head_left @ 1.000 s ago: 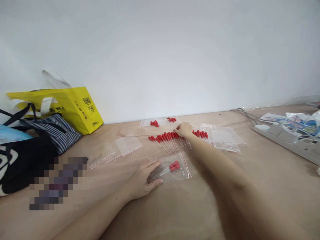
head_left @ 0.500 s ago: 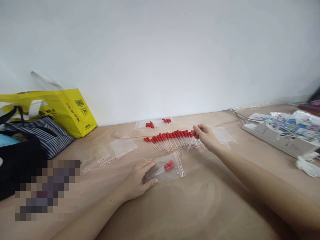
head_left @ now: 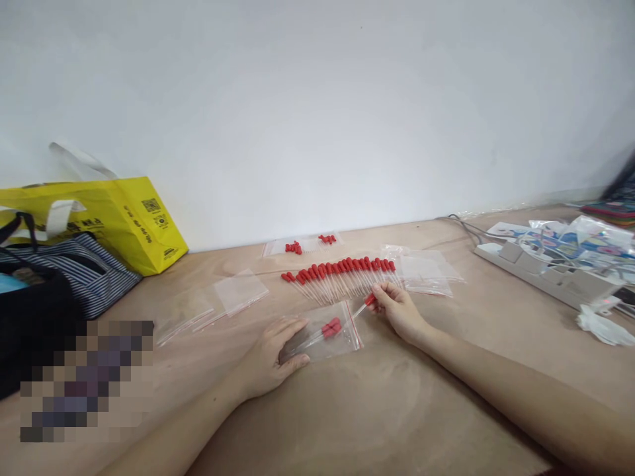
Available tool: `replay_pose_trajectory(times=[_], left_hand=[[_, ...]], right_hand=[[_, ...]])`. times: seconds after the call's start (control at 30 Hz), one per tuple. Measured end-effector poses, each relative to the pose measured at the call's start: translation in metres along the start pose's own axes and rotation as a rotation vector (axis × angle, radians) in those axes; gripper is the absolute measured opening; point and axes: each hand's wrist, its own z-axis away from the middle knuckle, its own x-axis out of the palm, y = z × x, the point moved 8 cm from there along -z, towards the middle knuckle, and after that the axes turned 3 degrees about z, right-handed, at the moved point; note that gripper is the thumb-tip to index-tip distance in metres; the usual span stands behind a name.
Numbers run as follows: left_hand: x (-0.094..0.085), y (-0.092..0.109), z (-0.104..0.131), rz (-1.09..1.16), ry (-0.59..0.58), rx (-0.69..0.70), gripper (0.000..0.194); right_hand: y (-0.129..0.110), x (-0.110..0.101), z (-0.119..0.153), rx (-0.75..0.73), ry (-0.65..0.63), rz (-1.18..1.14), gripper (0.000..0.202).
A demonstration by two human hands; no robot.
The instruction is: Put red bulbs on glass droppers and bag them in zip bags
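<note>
My left hand (head_left: 280,354) grips the closed end of a clear zip-lock bag (head_left: 347,340), thumb at the near edge and fingers at the far edge. Inside it lie a few droppers with red rubber bulbs (head_left: 331,327). Between thumb and fingers of my right hand (head_left: 394,307) is one dropper (head_left: 370,299), pinched at its red bulb. Its clear tube points left and down at the bag's red-striped mouth; whether the tip is inside I cannot tell. Behind the bag a row of red-bulbed droppers (head_left: 342,268) lies side by side on the table.
Flat zip-lock bags lie left (head_left: 241,292) and right (head_left: 429,268) of the row. A filled bag (head_left: 312,244) rests near the wall. On the left are a yellow bag (head_left: 149,231) and a striped bag (head_left: 99,271); on the right, a power strip (head_left: 526,277) with cables.
My right hand has come from the right end of the row toward me and left, bringing a dropper to the bag's mouth. My left hand stays on the bag.
</note>
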Motion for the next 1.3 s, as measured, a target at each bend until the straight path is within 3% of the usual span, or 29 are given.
replay_pose_trajectory(times=[0.2, 0.37, 0.67, 0.83, 1.0, 1.17, 1.3], left_hand=[[-0.002, 0.003, -0.002, 0.000, 0.002, 0.012, 0.050], [-0.004, 0.005, -0.003, -0.008, 0.009, 0.008, 0.050], [-0.003, 0.006, -0.003, 0.017, 0.008, 0.013, 0.049], [-0.003, 0.008, -0.004, 0.037, 0.005, 0.025, 0.048], [-0.004, 0.008, -0.003, 0.015, 0.013, 0.032, 0.049], [-0.003, 0.006, -0.002, 0.005, 0.018, 0.018, 0.049], [-0.003, 0.005, -0.002, 0.010, 0.016, 0.012, 0.049]], right_hand=[[0.004, 0.024, 0.014, 0.072, -0.279, 0.001, 0.032], [0.013, 0.032, 0.018, 0.171, -0.397, -0.013, 0.038], [0.007, 0.053, 0.023, -0.026, -0.538, 0.246, 0.016], [0.003, 0.054, 0.023, -0.096, -0.481, 0.359, 0.006], [-0.002, 0.051, 0.024, -0.173, -0.394, 0.509, 0.007], [-0.006, 0.050, 0.000, -0.144, -0.578, 0.579, 0.009], [-0.027, 0.014, -0.067, -0.182, -0.116, 1.007, 0.011]])
